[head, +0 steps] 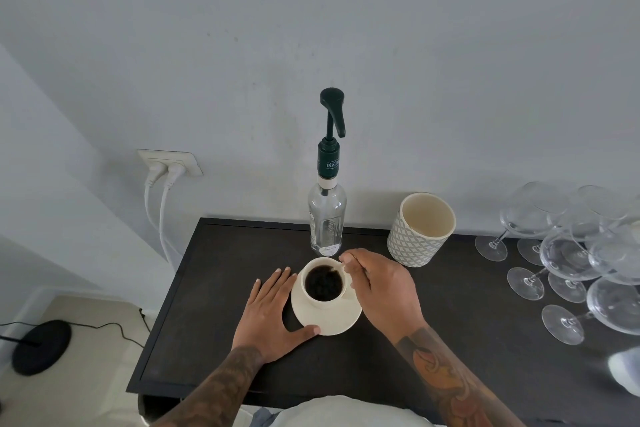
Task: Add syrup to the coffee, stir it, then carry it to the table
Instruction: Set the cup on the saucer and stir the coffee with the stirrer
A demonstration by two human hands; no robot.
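A cream cup (pixel 323 284) of black coffee stands on a cream saucer (pixel 329 321) on the dark counter. My right hand (pixel 382 291) is pinched on a pale stirrer (pixel 335 267) whose tip dips into the coffee at the cup's far right rim. My left hand (pixel 273 312) lies flat on the counter with fingers apart, its thumb against the saucer's front edge. Just behind the cup stands a clear syrup bottle (pixel 327 218) with a dark green pump on top, its spout pointing right.
A patterned cream pot (pixel 420 229) stands to the right of the bottle. Several wine glasses (pixel 568 253) crowd the counter's right end. The counter's left edge (pixel 166 295) drops to the floor, where cables and a black round base (pixel 41 345) lie.
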